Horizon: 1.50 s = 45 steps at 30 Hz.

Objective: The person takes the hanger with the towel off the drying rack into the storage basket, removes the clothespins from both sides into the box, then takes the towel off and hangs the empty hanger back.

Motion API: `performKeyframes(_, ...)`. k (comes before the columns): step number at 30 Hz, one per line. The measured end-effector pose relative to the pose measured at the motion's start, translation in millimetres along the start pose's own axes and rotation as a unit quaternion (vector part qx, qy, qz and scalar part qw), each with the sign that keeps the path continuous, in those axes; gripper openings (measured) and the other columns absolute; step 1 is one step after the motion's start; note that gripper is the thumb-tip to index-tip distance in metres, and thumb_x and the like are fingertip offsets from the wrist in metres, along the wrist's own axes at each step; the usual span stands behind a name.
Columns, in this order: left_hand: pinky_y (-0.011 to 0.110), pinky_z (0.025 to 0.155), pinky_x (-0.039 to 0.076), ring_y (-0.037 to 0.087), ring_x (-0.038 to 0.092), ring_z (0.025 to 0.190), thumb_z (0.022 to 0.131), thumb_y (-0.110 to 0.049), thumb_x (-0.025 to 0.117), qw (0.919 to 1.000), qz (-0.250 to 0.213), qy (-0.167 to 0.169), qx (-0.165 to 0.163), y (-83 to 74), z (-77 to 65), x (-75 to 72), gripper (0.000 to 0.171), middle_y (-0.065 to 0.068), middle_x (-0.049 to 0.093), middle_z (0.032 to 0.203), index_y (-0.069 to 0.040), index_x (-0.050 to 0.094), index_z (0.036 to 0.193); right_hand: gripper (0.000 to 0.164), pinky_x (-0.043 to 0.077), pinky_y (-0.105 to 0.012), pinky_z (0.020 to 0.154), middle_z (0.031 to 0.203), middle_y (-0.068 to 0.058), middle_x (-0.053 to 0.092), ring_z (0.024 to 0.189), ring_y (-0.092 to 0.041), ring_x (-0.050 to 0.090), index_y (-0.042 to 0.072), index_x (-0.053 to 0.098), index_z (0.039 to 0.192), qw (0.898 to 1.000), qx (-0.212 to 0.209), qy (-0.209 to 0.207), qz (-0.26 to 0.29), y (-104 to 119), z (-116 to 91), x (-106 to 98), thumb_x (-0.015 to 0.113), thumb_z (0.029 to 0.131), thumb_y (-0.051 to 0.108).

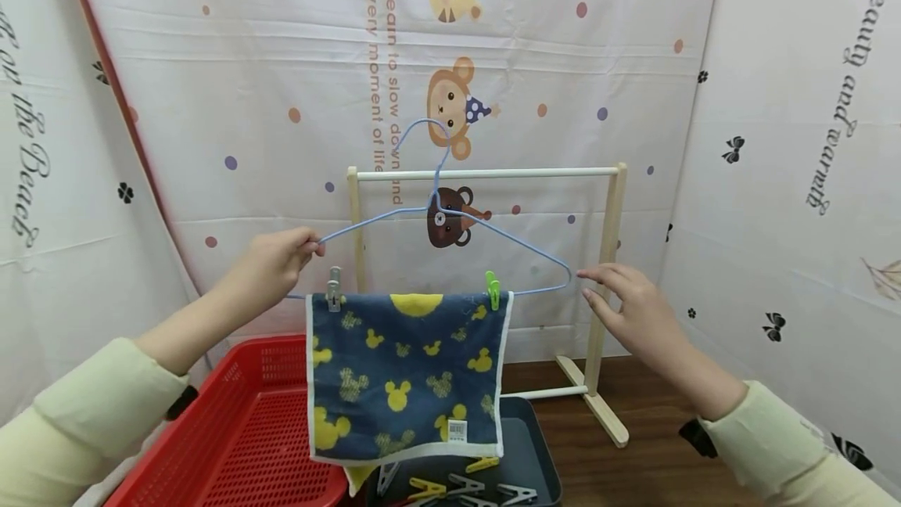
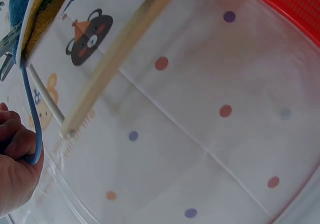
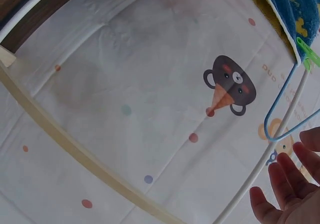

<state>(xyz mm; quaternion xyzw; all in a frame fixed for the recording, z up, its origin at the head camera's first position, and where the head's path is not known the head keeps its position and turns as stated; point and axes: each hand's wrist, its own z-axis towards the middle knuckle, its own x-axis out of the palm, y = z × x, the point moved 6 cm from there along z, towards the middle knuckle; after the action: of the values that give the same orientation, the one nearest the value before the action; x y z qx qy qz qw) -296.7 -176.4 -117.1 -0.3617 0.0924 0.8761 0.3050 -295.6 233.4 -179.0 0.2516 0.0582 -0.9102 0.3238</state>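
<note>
My left hand (image 1: 281, 260) grips a blue wire hanger (image 1: 524, 242) by its left shoulder, fingers curled round the wire, as the left wrist view also shows. A dark blue towel (image 1: 415, 370) with yellow mouse-head shapes hangs over the hanger's lower bar. A grey clothespin (image 1: 334, 292) clips its left top corner and a green clothespin (image 1: 493, 290) its right one. Just off the hanger's right end is my right hand (image 1: 637, 315), its fingers spread and holding nothing; a small gap parts them from the wire in the head view.
Behind the hanger stands a wooden rack (image 1: 611, 257) with a white top rod (image 1: 521, 173). A red basket (image 1: 232, 350) is at the lower left. Below the towel, a dark tray (image 1: 545, 452) holds several clothespins (image 1: 517, 494) on the brown table (image 1: 655, 460).
</note>
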Motion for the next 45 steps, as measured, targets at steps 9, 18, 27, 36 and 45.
performKeyframes(9, 0.022, 0.055, 0.035, 0.022, 0.058, 0.069, 0.098, 0.005, 0.059, 0.9986, 0.042, -0.031, -0.001, 21.3, -13.9, -23.7, 0.009, 0.022, 0.076, 0.091, 0.005, 0.068, 0.100, 0.010, 0.055, -0.039, 0.071, 0.097, -0.007, 0.076, 0.090, -0.027, 0.069, 0.007, 0.076, 0.095, 0.999, 0.001, 0.036, -0.020, -2.9, -10.1, 8.3, 0.073, 0.089, 0.000)
performKeyframes(18, 0.022, 0.051, 0.033, 0.002, 0.039, 0.059, 0.092, 0.008, 0.066, 0.9865, 0.121, -0.109, 0.013, 49.6, -35.4, -57.1, 0.006, 0.017, 0.073, 0.076, 0.005, 0.070, 0.094, 0.006, 0.056, -0.031, 0.068, 0.088, -0.001, 0.074, 0.078, -0.012, 0.064, 0.009, 0.076, 0.096, 0.997, 0.032, 0.072, -0.003, -2.2, -21.1, 13.9, 0.073, 0.092, 0.006)
performKeyframes(27, 0.024, 0.051, 0.028, 0.000, 0.031, 0.056, 0.098, 0.006, 0.056, 0.9853, 0.143, -0.083, -0.045, 80.5, -53.5, -79.1, 0.012, 0.021, 0.071, 0.077, 0.007, 0.068, 0.101, 0.006, 0.054, -0.027, 0.067, 0.087, 0.005, 0.074, 0.074, -0.004, 0.061, 0.010, 0.076, 0.097, 0.993, 0.058, 0.104, 0.006, 1.3, -31.6, 21.4, 0.073, 0.092, 0.007)
performKeyframes(36, 0.026, 0.050, 0.029, 0.010, 0.034, 0.055, 0.094, 0.012, 0.058, 0.9773, 0.185, -0.077, -0.070, 100.0, -71.2, -89.7, 0.006, 0.013, 0.059, 0.064, 0.014, 0.063, 0.096, 0.006, 0.052, -0.025, 0.065, 0.085, 0.006, 0.072, 0.073, -0.001, 0.059, 0.011, 0.076, 0.097, 0.989, 0.070, 0.126, 0.023, 3.1, -39.1, 30.9, 0.073, 0.092, 0.007)
performKeyframes(45, 0.024, 0.049, 0.028, 0.003, 0.033, 0.058, 0.094, 0.014, 0.057, 0.9749, 0.196, -0.066, -0.082, 113.8, -92.7, -90.3, 0.008, 0.024, 0.066, 0.073, 0.015, 0.064, 0.096, 0.007, 0.052, -0.024, 0.065, 0.091, 0.007, 0.075, 0.079, -0.010, 0.066, 0.015, 0.076, 0.099, 0.986, 0.071, 0.148, 0.021, 7.1, -45.0, 38.0, 0.074, 0.093, 0.013)
